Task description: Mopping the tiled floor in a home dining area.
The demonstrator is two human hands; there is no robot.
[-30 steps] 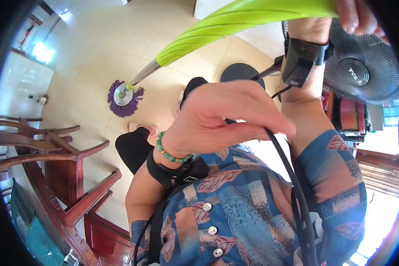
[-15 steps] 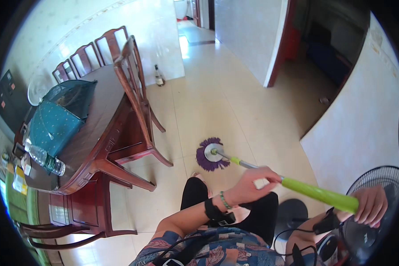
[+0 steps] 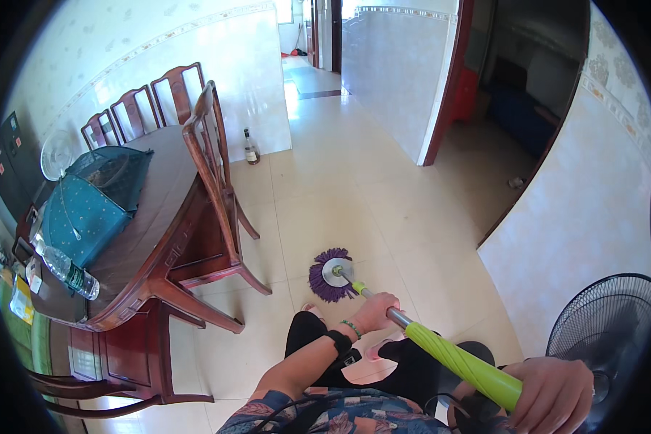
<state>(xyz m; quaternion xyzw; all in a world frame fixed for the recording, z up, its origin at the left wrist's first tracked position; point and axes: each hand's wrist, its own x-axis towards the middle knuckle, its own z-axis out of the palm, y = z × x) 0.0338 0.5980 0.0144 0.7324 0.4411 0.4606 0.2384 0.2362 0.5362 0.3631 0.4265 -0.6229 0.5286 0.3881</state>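
A spin mop (image 3: 456, 360) slants across my front, its round head with purple strands (image 3: 330, 291) flat on the tiled floor, just beyond my feet. My left hand (image 3: 377, 309), with a green bead bracelet and a dark band at the wrist, is closed around the metal pole below the green grip. At the lower right my right hand (image 3: 553, 394) wraps over the top end of that grip. Part of the pole is hidden by my left hand.
On the left stands a wooden table (image 3: 170, 163) with a teal mesh food cover (image 3: 87, 210) and a plastic bottle (image 3: 69, 271). A wooden chair (image 3: 213, 181) juts out beside it. A glass bottle (image 3: 251, 148) stands by the wall. A black fan (image 3: 600, 318) is at right, near a doorway.
The view has tilted up a little. My left hand is lower on the pole, nearer the mop head. My right hand and the grip's end have come down and closer to me.
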